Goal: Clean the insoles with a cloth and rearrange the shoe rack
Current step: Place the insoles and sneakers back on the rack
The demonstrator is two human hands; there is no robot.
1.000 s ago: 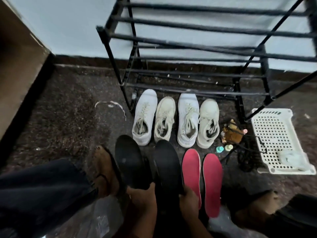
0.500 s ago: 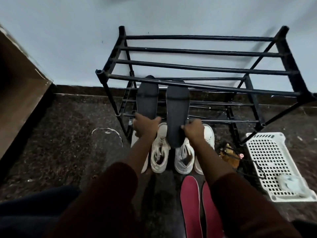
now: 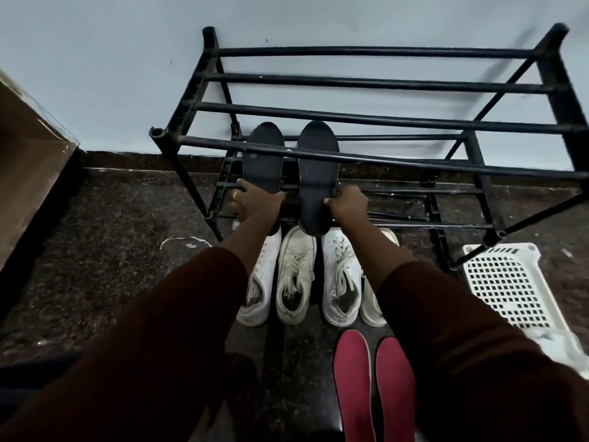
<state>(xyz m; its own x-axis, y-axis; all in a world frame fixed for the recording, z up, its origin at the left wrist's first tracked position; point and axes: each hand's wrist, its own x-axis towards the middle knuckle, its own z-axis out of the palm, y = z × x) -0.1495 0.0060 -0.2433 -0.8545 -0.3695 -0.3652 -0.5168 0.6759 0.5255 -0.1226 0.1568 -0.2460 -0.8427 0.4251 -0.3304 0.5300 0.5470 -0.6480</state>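
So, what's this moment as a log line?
left hand holds left black insole; right hand holds right black insole; both in shoe rack

Black insoles off the floor, up among the rack bars, left hand and right hand outstretched.

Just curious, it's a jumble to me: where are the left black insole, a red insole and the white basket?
left black insole (image 3: 263, 167): head view, middle of its dark surface.
red insole (image 3: 352, 378): head view, middle of the left one.
white basket (image 3: 506, 282): head view, its perforated face.
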